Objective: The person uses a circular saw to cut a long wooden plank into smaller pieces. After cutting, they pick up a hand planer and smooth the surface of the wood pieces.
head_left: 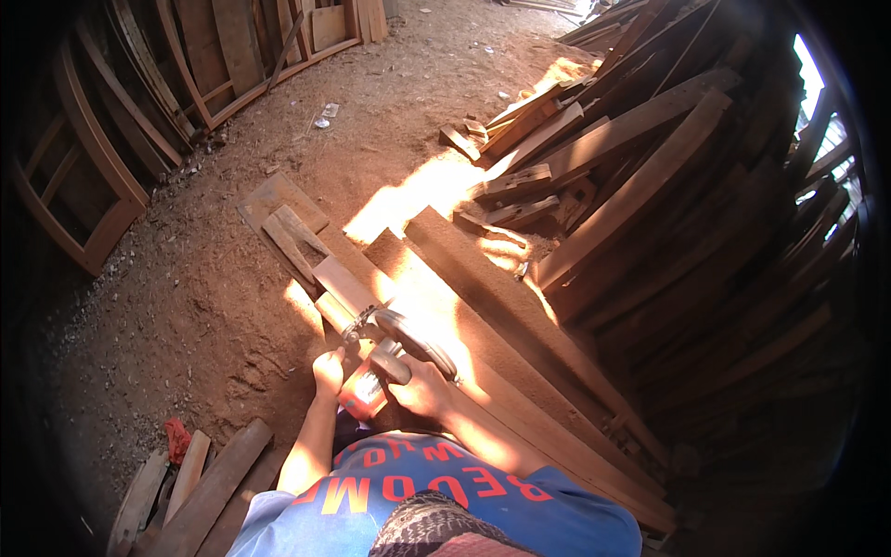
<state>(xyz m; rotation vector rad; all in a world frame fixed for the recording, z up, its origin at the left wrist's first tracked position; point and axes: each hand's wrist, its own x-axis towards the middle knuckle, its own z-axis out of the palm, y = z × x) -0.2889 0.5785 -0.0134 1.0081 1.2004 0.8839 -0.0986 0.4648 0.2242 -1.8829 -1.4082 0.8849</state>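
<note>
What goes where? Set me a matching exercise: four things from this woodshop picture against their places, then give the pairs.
1. red-bodied angle grinder
2. small red rag
3. curved wooden frames
4. stack of long brown planks

A. upper left, leaning
B. in both hands, on the narrow wooden board
C. right side, piled
D. on the dirt, lower left

Pairs: 1-B, 2-D, 3-A, 4-C

Long planks (pixel 520 316) lie on the dirt floor (pixel 186 297), stacked timber (pixel 668 167) right, frames (pixel 83 186) left
</note>
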